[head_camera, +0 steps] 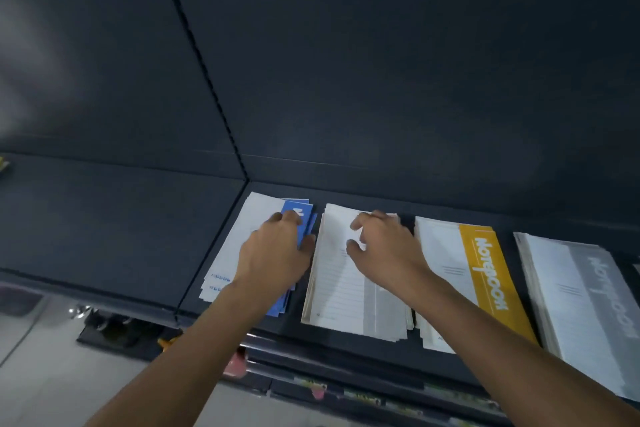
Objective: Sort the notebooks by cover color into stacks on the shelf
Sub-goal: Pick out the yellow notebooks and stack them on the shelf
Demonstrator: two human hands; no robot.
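Note:
Four notebook stacks lie side by side on a dark shelf (346,198). Leftmost is the blue-and-white stack (239,236). My left hand (277,253) lies on top of it with its fingers curved over the blue strip and the stack's right edge. Beside it is a white and pale grey stack (346,298). My right hand (384,246) hovers over or touches its far end, fingers loosely bent and spread; I cannot tell whether they pinch a cover. To the right lie a yellow-striped stack (485,274) and a grey-striped stack (581,295).
The shelf's dark back panel (381,80) rises behind the stacks. A bare shelf section (114,225) extends to the left. Lower shelves with price tags (346,392) and a pale floor (52,374) sit below.

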